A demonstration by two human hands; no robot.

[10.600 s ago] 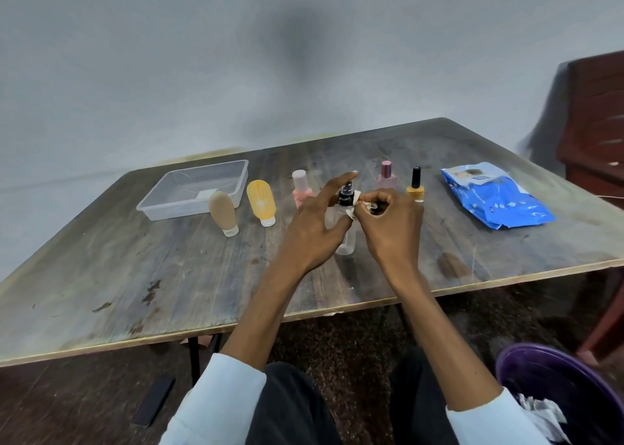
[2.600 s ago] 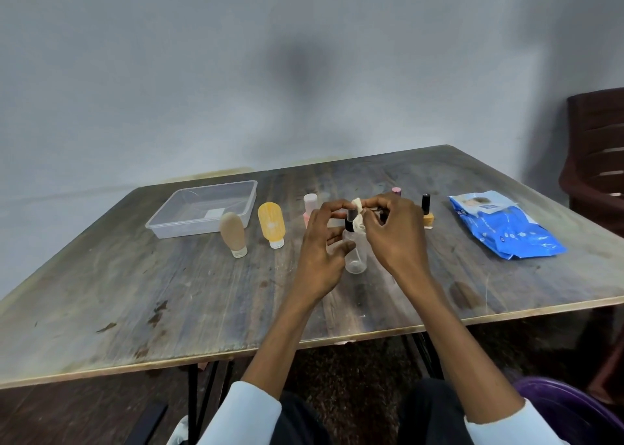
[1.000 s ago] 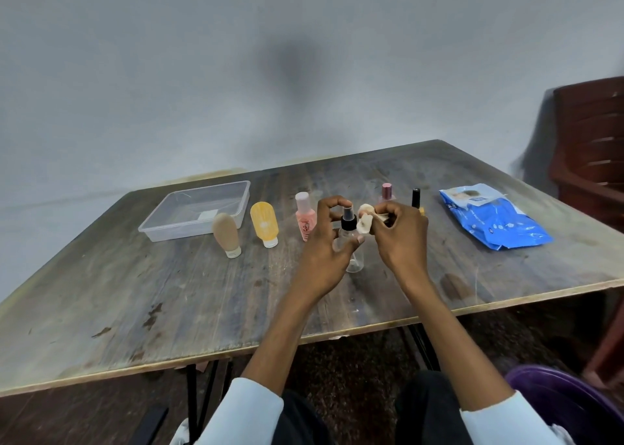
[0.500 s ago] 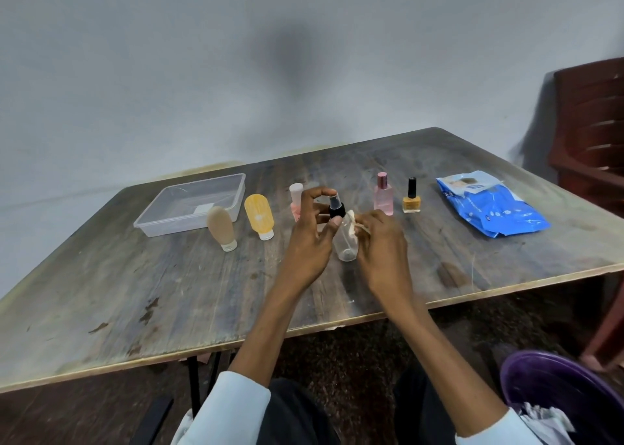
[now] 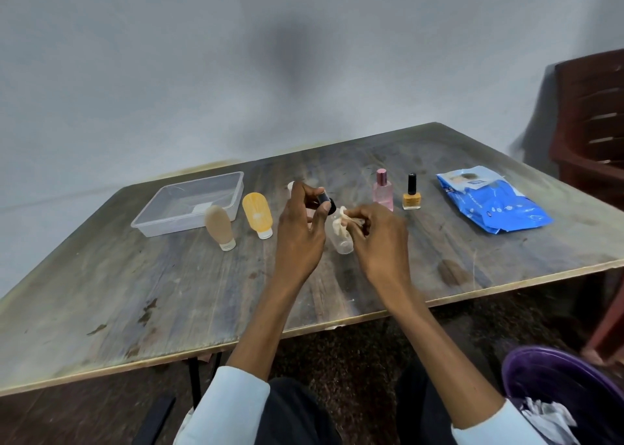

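— Over the middle of the worn wooden table (image 5: pixel 169 292), what is changing?
— The right hand (image 5: pixel 378 238) is pinching the crumpled white wipe (image 5: pixel 340 220) and is now rubbing the body of the small clear spray bottle (image 5: pixel 343 242), no longer its black nozzle (image 5: pixel 326 202). The left hand (image 5: pixel 300 232) is gripping the bottle by that nozzle. The wiping is probably nearing its end.
— Is anything crowding them?
— The pink perfume bottle (image 5: pixel 383 191) and yellow nail polish bottle (image 5: pixel 412 198) are standing just behind. The clear plastic tray (image 5: pixel 158 223) is sitting well apart, to the left.

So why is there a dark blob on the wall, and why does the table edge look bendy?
In the head view, the dark blob is soft-edged, a shadow or a stain, I cannot tell which; the table edge bows from the wide-angle lens; the left hand on the clear bottle and the right hand pinching a wipe look slightly smeared.
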